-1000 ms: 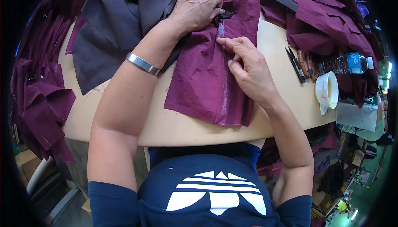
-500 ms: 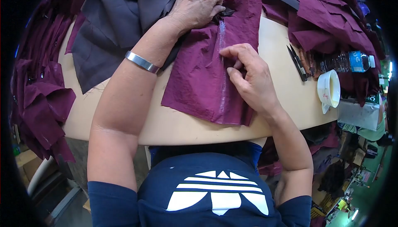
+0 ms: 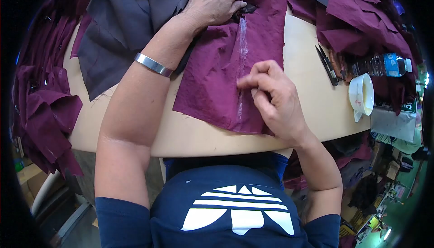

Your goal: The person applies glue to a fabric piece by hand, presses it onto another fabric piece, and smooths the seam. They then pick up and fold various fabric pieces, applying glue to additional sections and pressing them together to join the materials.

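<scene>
A maroon cloth piece [image 3: 203,85] lies flat before me, with a whitish, shiny streak [image 3: 241,58] running down it. My left hand [image 3: 214,3], a ring on one finger, presses at the cloth's upper part with fingers bent and gripping. A small dark tuft [image 3: 247,9] shows beside its thumb. Lower down, my right hand [image 3: 275,94] has its index fingertip on the streak, slightly blurred. The thumb stands apart from that finger, and nothing shows between them. Dark grey cloth [image 3: 113,44] spreads under and left of my left forearm.
The pale table [image 3: 199,141] curves along my front. To the right are black thread snips [image 3: 326,64], a plastic bottle [image 3: 384,66] and a white cup [image 3: 361,95] with pale contents. Maroon cloth piles [image 3: 352,17] lie at upper right; more maroon cloth [image 3: 49,112] hangs at left.
My right hand has slid down along the whitish streak, toward me. The maroon cloth's lower edge has shifted slightly. My left hand stays nearly in place.
</scene>
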{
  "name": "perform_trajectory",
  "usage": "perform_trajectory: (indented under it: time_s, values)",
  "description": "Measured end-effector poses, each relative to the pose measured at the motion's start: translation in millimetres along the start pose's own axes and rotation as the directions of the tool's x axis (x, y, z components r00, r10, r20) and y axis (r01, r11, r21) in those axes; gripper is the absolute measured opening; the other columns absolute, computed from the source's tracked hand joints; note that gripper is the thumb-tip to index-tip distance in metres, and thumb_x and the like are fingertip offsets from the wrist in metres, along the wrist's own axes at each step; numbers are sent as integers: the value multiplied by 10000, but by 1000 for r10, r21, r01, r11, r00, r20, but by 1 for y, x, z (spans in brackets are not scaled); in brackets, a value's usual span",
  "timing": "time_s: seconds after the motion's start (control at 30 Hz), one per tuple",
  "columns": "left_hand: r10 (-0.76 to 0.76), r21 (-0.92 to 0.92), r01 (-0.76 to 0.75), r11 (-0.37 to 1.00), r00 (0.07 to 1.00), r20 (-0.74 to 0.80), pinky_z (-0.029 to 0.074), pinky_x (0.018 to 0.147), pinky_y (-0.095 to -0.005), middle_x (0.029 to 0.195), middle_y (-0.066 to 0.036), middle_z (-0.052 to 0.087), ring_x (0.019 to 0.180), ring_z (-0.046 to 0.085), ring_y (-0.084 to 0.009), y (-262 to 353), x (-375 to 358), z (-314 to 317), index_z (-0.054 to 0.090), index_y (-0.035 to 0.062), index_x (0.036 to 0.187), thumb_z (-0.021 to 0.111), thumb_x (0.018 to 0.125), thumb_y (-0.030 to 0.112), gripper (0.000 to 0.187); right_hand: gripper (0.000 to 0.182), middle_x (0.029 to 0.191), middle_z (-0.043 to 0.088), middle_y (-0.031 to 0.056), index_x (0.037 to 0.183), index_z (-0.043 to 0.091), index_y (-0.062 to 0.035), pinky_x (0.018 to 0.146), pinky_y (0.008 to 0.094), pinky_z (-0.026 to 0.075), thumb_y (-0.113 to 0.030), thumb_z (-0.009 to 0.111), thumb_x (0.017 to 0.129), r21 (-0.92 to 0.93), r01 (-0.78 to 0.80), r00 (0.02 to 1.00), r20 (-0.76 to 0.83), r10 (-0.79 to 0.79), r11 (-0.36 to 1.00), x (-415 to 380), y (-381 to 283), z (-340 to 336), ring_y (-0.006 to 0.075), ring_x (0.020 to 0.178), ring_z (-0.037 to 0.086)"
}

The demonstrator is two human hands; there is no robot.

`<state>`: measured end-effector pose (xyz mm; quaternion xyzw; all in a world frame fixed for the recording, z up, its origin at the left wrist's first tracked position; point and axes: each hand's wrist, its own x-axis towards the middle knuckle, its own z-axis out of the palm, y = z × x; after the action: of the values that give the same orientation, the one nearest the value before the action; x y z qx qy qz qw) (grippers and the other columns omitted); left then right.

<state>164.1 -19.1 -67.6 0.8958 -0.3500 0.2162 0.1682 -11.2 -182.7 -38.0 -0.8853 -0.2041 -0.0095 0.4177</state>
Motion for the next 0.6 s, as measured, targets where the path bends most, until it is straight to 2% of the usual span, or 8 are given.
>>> perform_trajectory:
  time_s: [0.03,0.07,0.17,0.27,0.37,0.5,0.53,0.6]
  values:
    - [-2,4,2,1000,1000,0,289,964,-576,974,-64,514,1002,514,-260,0,0,0,549,93,884,551,856,271,180,394,932,497,114,1068,615,-7,706,266,432,109,499,710,29,-23,999,-28,24,999,2,1,1,185,808,527]
    - [-6,9,6,1000,1000,1,290,963,-575,974,-63,514,1001,515,-259,0,0,0,549,93,883,550,856,272,181,371,918,494,139,1063,612,0,728,370,406,55,534,705,77,-51,996,-64,56,996,4,1,5,256,841,534]
    - [-1,3,1,1000,1000,1,293,960,-574,974,-62,515,997,518,-257,-2,0,1,550,93,879,551,856,274,183,464,946,482,133,1156,567,1,770,309,415,112,482,713,-217,30,999,-36,-38,976,1,1,11,241,845,505]
    - [7,0,-7,1000,1000,-19,293,959,-575,972,-62,517,997,521,-256,-3,0,2,552,97,878,552,855,277,182,478,935,480,142,1155,564,16,756,343,406,126,481,696,-274,57,998,15,-55,960,-11,-6,12,267,818,489]
    - [-5,6,5,1000,1000,4,290,960,-578,970,-63,519,1002,521,-256,-2,1,0,554,101,880,552,856,279,180,488,929,482,145,1142,564,34,710,350,396,135,489,671,-320,134,991,70,-117,938,-26,-14,14,256,785,479]
    - [-10,-2,11,1000,1000,11,286,963,-577,969,-56,521,1007,519,-251,-3,0,1,555,104,882,551,859,282,179,459,895,493,127,1114,582,37,665,339,377,95,544,660,-380,263,965,126,-232,887,-40,-20,16,232,728,470]
    - [-7,1,7,1000,1000,9,285,964,-576,969,-55,521,1007,519,-249,-3,0,1,556,105,881,551,859,283,179,392,953,510,123,1094,569,70,699,341,375,-29,537,716,-406,325,945,171,-278,854,-45,-20,16,229,771,475]
    - [0,6,0,1000,1000,2,284,966,-574,968,-51,521,1007,518,-246,-3,0,1,556,105,880,551,859,285,181,375,961,516,127,1075,581,70,713,349,389,-47,542,721,-418,375,927,185,-327,828,-53,-23,18,227,763,491]
